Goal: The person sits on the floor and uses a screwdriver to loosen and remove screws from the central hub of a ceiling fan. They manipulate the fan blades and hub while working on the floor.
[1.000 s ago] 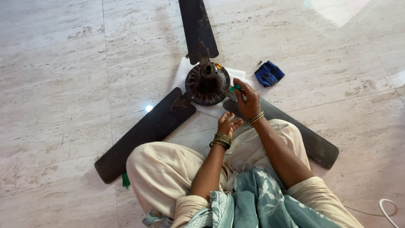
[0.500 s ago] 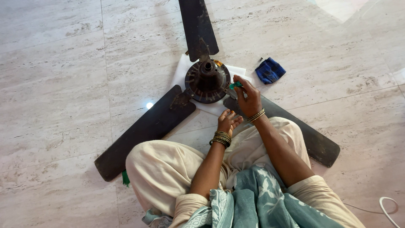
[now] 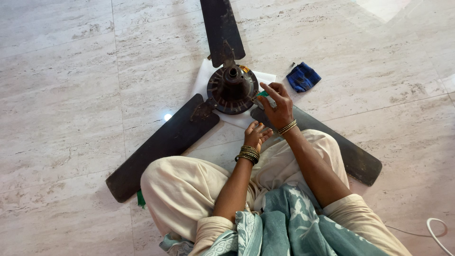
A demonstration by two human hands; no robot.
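Fan (image 3: 232, 90) lies dismantled on the floor (image 3: 71, 95) before your knees. Your right hand (image 3: 278, 105) pinches a small green tool (image 3: 263, 94) at the hub; it may slip. Your left hand (image 3: 256, 135) rests loose, holding nothing.

1. Ceiling fan (image 3: 232, 90) lies on the marble floor (image 3: 71, 95), three dark blades spread out, round motor hub in the middle.
2. White sheet (image 3: 204, 76) sits under the hub.
3. Right hand (image 3: 277, 106) at the hub's right edge, fingers pinched on a small green-and-white tool (image 3: 263, 97).
4. Left hand (image 3: 256, 135) rests loosely open just below the right hand, near the knee, bangles on the wrist.
5. Person sits cross-legged in cream trousers, teal patterned cloth (image 3: 289, 227) over the lap.
6. Folded blue cloth (image 3: 303, 77) on the floor, right of the hub, apart from the fan.
7. White cable (image 3: 438, 234) at the bottom right corner.
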